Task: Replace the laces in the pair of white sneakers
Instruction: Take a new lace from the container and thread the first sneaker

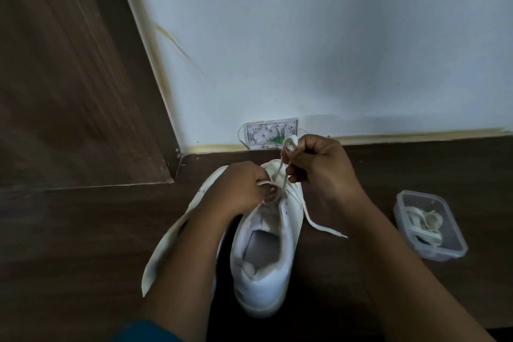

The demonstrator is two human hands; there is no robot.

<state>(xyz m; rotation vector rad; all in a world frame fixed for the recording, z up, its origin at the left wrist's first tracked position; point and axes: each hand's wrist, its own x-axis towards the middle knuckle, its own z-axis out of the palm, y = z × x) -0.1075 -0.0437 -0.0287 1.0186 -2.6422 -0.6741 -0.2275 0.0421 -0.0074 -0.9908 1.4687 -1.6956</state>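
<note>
Sneaker (263,258) sits lower centre of the frame on the floor (83,230), heel toward us, toe toward the wall. Second sneaker (166,244) lies just left of it, mostly under the left forearm.

Lace (323,223): caught only in the front eyelets, as far as we can make out; the holes nearer the tongue top show bare. One end trails loose on the floor to the right of the shoe. We judge the step to be drawing the lace through the toe-end eyelets. Whether in or out, we cannot tell.

To do it well: pin the shoe with one hand so it does not lift. Pull in line with the eyelet, not across it. Lace flat, untwisted. Short pulls, and watch that the loose end does not slip through.

Grip. Right hand (319,169), just above centre, raised over the toe: thumb and forefinger pressed together on a strand, pinching it at its upper bend, other fingers curled in. The strand runs down from there to the eyelets. Left hand (244,189), left of that and lower, on the toe end: fingers curled tight, touching the upper, seemingly pinching a loop of the same lace. Blur hides the fingertips, so we are less sure of that hold. The hands are near each other, not touching.

Tub (433,255), right of the frame, well apart from the shoe, no lid on it, holds coiled spare laces (424,222).
</note>
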